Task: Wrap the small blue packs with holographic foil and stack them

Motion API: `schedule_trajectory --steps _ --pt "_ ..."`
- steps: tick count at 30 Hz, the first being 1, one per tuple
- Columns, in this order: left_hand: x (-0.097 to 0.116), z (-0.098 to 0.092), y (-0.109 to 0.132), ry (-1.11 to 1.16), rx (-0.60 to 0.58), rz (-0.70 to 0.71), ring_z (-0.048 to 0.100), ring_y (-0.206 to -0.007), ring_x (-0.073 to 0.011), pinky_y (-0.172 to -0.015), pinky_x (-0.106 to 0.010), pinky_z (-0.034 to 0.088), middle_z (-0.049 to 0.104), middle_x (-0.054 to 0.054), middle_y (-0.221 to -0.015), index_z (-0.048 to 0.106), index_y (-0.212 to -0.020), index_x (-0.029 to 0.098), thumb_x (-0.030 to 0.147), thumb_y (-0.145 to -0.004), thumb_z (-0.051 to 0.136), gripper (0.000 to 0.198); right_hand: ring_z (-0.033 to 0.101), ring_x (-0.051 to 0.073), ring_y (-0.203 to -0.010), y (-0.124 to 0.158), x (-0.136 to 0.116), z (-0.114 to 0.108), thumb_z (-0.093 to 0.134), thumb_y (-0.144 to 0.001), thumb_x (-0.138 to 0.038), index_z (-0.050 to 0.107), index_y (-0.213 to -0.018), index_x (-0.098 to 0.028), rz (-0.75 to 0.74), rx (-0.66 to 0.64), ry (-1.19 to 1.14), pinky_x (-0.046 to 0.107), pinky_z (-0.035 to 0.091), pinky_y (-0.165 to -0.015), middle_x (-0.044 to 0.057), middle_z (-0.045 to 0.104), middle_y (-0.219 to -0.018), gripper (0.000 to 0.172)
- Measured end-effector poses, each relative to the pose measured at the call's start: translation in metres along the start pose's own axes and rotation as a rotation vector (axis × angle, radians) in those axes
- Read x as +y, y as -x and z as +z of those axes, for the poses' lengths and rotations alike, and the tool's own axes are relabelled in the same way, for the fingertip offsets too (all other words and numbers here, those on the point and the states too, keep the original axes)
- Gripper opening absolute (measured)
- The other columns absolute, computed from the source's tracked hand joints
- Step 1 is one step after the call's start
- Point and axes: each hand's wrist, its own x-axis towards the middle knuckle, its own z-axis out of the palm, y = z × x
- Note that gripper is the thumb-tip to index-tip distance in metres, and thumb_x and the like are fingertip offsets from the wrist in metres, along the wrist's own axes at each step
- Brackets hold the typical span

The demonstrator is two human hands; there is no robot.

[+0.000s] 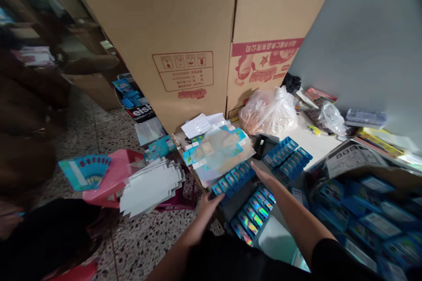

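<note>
On the low table, a row of small blue boxes (234, 179) stands packed side by side. My left hand (210, 205) is at its near left end, fingers and thumb against the end box. At the far right end, my right hand (262, 175) presses with its fingers, so the row sits gripped between both hands. Closer to my body lies another row of blue packs (253, 215) with shiny rainbow faces. Two more blue rows (288, 158) lie beyond my right hand. Behind the gripped row is a stack of flat printed card sheets (217, 151).
Large cartons (184, 30) stand upright at the back. Tied plastic bags (270, 112) rest against them. At right, an open carton holds several blue boxes (372, 219). On the left, a pink stool (123, 164) carries white card blanks (151, 186); a person in black (49, 232) is nearby.
</note>
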Motion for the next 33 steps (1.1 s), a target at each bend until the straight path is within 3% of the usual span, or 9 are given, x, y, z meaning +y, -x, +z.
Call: schedule_trajectory --steps 5,7,10,12,15,19,23,28,33 --pt "0.037 -0.025 0.007 -0.365 0.064 0.103 0.062 -0.107 -0.0385 -0.095 -0.043 0.043 0.072 -0.015 -0.084 0.068 -0.07 0.018 0.053 -0.065 0.076 0.036 0.067 0.029 -0.093 0.02 -0.002 0.003 0.029 -0.094 -0.06 0.071 -0.097 -0.013 -0.057 0.088 0.003 0.038 0.048 -0.084 0.015 0.072 -0.091 0.063" --pt "0.051 -0.032 0.025 -0.574 0.146 0.178 0.059 -0.112 -0.0397 -0.095 -0.047 0.042 0.071 -0.017 -0.094 0.07 -0.083 0.017 0.05 -0.069 0.073 0.036 0.061 0.033 -0.108 0.046 0.006 0.003 0.04 -0.092 -0.056 0.069 -0.106 -0.015 -0.098 0.188 0.011 0.042 0.044 -0.095 0.017 0.069 -0.109 0.052" --pt "0.071 -0.032 0.058 -1.013 0.22 0.52 0.058 -0.114 -0.0349 -0.097 -0.047 0.042 0.068 -0.016 -0.111 0.063 -0.115 0.019 0.038 -0.083 0.061 0.038 0.052 0.033 -0.121 0.1 0.025 0.01 0.049 -0.09 -0.045 0.063 -0.119 -0.018 -0.269 0.425 -0.028 0.045 0.038 -0.104 0.016 0.06 -0.126 0.042" --pt "0.084 -0.025 0.074 -1.034 0.081 0.701 0.061 -0.108 -0.0288 -0.096 -0.042 0.045 0.067 -0.013 -0.115 0.056 -0.127 0.02 0.033 -0.088 0.052 0.041 0.059 0.03 -0.111 0.136 0.031 0.017 0.049 -0.092 -0.043 0.063 -0.118 -0.019 -0.383 0.472 -0.133 0.044 0.045 -0.097 0.015 0.063 -0.117 0.038" --pt "0.101 -0.009 0.084 -0.85 -0.241 0.784 0.066 -0.087 -0.0187 -0.087 -0.035 0.051 0.064 -0.011 -0.12 0.041 -0.14 0.023 0.032 -0.091 0.048 0.051 0.059 0.027 -0.113 0.17 0.017 0.019 0.054 -0.091 -0.042 0.058 -0.127 -0.024 -0.493 0.29 -0.273 0.042 0.05 -0.093 0.013 0.062 -0.122 0.04" --pt "0.121 0.007 0.08 -0.721 -0.645 0.739 0.065 -0.079 -0.0143 -0.081 -0.03 0.052 0.063 -0.006 -0.119 0.05 -0.133 0.029 0.031 -0.09 0.051 0.043 0.05 0.025 -0.127 0.176 -0.021 -0.003 0.063 -0.088 -0.041 0.048 -0.139 -0.029 -0.543 0.076 -0.463 0.043 0.044 -0.103 0.01 0.052 -0.14 0.054" --pt "0.14 0.014 0.073 -0.578 -0.904 0.613 0.065 -0.086 -0.0152 -0.068 -0.023 0.051 0.063 -0.006 -0.115 0.051 -0.127 0.027 0.024 -0.09 0.05 0.038 0.057 0.025 -0.116 0.182 -0.049 -0.019 0.07 -0.083 -0.043 0.054 -0.133 -0.024 -0.483 -0.092 -0.688 0.04 0.048 -0.095 0.01 0.061 -0.128 0.056" --pt "0.16 0.019 0.06 -0.486 -1.132 0.51 0.062 -0.074 -0.01 -0.07 -0.024 0.052 0.06 -0.004 -0.111 0.037 -0.136 0.03 0.015 -0.087 0.048 0.052 0.065 0.021 -0.096 0.204 -0.063 -0.012 0.073 -0.08 -0.042 0.069 -0.112 -0.019 -0.479 -0.027 -0.957 0.036 0.05 -0.088 0.007 0.071 -0.103 0.039" --pt "0.174 0.023 0.048 -0.568 -1.231 0.51 0.062 -0.069 -0.0095 -0.054 -0.019 0.046 0.058 -0.005 -0.115 0.04 -0.136 0.031 0.021 -0.088 0.049 0.049 0.064 0.015 -0.078 0.215 -0.059 0.002 0.081 -0.073 -0.031 0.073 -0.089 -0.016 -0.362 0.161 -1.037 0.027 0.049 -0.074 0.003 0.07 -0.084 0.024"
